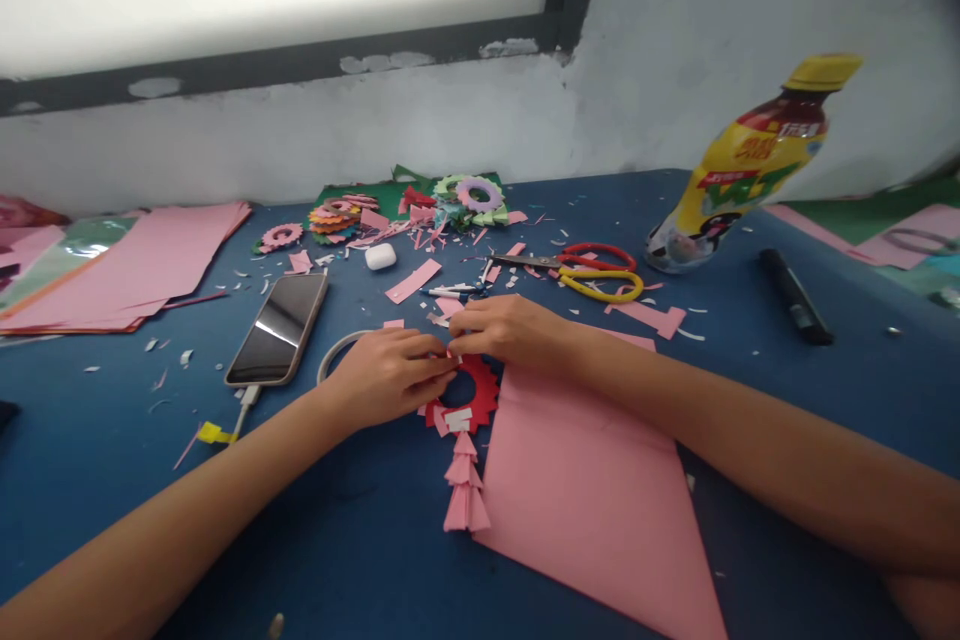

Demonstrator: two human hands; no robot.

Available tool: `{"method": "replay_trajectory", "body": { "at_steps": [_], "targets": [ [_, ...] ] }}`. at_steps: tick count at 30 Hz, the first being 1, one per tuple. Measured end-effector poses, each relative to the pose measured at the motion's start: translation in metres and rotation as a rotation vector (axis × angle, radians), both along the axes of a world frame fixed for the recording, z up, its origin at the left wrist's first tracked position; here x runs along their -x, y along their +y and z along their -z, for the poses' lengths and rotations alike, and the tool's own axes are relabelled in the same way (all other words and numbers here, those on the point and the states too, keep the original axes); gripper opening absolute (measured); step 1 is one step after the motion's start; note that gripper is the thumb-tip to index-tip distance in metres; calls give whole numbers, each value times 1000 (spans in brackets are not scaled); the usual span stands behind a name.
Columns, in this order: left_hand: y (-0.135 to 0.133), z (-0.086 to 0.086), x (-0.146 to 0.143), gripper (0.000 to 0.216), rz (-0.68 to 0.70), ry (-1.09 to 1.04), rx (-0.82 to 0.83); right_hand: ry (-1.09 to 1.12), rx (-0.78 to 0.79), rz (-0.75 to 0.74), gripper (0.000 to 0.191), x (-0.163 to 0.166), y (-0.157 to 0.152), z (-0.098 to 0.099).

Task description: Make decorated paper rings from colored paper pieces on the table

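Observation:
A red paper ring [487, 388] with a zigzag outer edge lies on the blue table. From its lower edge hangs a pink folded-paper tassel [465, 490] in tiers, and a white strip [458, 417] sits where the two meet. My left hand [394, 370] is closed at the ring's left and upper side, fingertips on it. Fingers bent together, my right hand [514, 328] meets the left fingertips at the top of the ring; what it pinches is too small and covered to name. Beneath my right forearm lies a folded pink sheet [585, 480].
Red-and-yellow-handled scissors [600, 272] and paper scraps [414, 280] lie beyond my hands. A phone [279, 330] with a cable and an earbud case [380, 256] are to the left. A drink bottle [739, 180] and black marker [795, 297] stand and lie right. Pink sheets [150, 260] are stacked far left.

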State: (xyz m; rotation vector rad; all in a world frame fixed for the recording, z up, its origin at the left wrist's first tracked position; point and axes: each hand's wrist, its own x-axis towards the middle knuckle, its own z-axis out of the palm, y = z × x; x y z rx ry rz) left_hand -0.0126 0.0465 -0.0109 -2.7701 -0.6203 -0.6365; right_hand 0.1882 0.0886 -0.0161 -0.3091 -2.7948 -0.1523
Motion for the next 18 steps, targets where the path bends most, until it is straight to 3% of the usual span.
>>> {"method": "replay_trajectory", "body": {
  "at_steps": [3,10,18],
  "targets": [
    [-1,-1,-1,19,-14,48,-13,-1,27,18,21,0,-1,0],
    [-1,-1,-2,22,-80,27,156,47,139,89,20,-4,1,4],
    [-3,-2,-2,26,-114,142,147,16,166,117,25,-6,0,7]
  ]
}}
